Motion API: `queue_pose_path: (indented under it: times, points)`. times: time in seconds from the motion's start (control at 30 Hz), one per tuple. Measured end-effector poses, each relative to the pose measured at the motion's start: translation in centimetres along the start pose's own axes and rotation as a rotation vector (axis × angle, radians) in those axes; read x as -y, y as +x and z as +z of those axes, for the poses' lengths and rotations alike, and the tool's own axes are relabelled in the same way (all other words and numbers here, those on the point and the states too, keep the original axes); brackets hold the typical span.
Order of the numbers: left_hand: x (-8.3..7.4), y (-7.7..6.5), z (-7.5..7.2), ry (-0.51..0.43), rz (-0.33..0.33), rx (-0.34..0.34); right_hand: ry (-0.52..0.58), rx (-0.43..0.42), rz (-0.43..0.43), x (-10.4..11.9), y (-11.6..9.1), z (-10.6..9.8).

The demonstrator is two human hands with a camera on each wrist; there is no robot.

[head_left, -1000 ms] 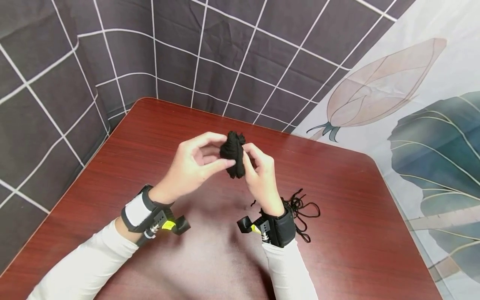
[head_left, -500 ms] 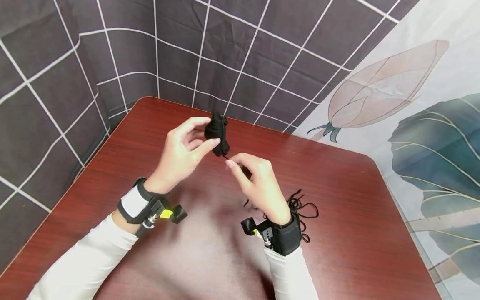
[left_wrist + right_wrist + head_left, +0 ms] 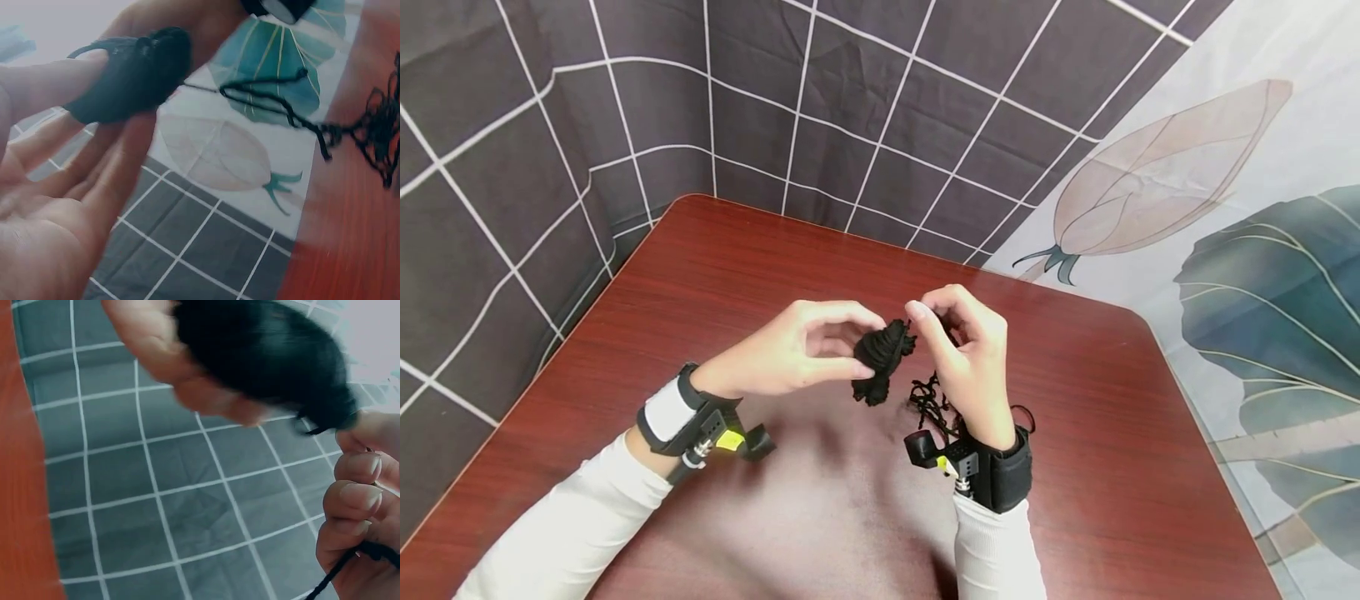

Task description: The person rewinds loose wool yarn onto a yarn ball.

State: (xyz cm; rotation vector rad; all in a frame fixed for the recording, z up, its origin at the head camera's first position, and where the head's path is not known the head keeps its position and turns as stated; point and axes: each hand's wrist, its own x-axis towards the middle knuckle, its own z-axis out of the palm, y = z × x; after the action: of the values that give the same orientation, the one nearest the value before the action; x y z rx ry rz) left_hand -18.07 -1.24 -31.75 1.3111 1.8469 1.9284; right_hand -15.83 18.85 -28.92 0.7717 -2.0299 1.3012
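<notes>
A wound bundle of black yarn (image 3: 880,354) is held above the table between the thumb and fingers of my left hand (image 3: 793,346). To its right, my right hand (image 3: 973,358) has its thumb and forefinger together, fingers curled. The right wrist view shows the yarn strand (image 3: 328,581) running through those curled fingers, close to the blurred bundle. Loose, tangled yarn (image 3: 931,404) hangs or lies below the right hand, partly hidden by it. In the left wrist view, strands trail from the hands to a tangle (image 3: 378,128) over the table.
A reddish-brown wooden table (image 3: 1112,467) with rounded corners lies beneath both hands. Behind it hangs a dark grid-patterned cloth (image 3: 820,108). On the right is a pale cloth with leaf prints (image 3: 1270,333). Each wrist wears a strapped camera.
The bundle went up and left, then came back down and right with my left hand. My right hand left the bundle, pinched a strand at its lower end, then moved right and slightly up.
</notes>
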Motion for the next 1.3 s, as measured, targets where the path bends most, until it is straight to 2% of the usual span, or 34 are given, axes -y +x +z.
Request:
queue_pose_path:
  times: [0.2,0.37,0.43,0.53,0.63,0.77,0.9,1.03,1.1,1.17,1.23,1.3]
  points:
    - [-0.4,-0.1,-0.1,-0.093,0.014,-0.025,0.083,0.071,0.068,-1.2,-0.4,1.7]
    - [-0.4,-0.1,0.1,-0.107,-0.033,-0.009,0.098,-0.012,0.085,-1.5,-0.7,2.3]
    - [-0.4,0.0,0.1,-0.11,-0.03,-0.011,0.102,-0.035,0.087,-1.6,-0.7,2.4]
    - [-0.6,0.0,0.1,-0.114,0.011,-0.054,0.085,-0.017,0.09,-1.8,-0.8,2.7]
    - [-0.9,0.1,-0.2,-0.086,0.062,-0.141,0.002,0.021,0.066,-2.0,-0.9,3.3]
    - [-1.1,0.2,-0.6,-0.004,0.098,-0.338,-0.094,0.069,0.029,-2.2,-1.0,4.0]
    - [-1.1,0.3,-1.3,0.023,0.111,-0.546,-0.086,0.185,0.061,-2.0,-1.1,4.5]
    - [-0.7,0.2,-2.1,0.09,0.09,-0.652,-0.061,0.323,0.084,-1.4,-1.1,4.7]
    - [-0.5,0.2,-2.4,0.154,0.069,-0.658,-0.066,0.363,0.079,-0.9,-1.1,4.5]
    - [-0.1,0.2,-2.5,0.218,0.053,-0.634,-0.082,0.387,0.07,-0.4,-1.0,4.1]
    - [0.3,0.2,-2.4,0.269,0.038,-0.577,-0.104,0.394,0.057,0.2,-0.9,3.5]
    - [0.6,0.2,-2.2,0.292,0.019,-0.484,-0.125,0.377,0.038,0.6,-0.7,2.9]
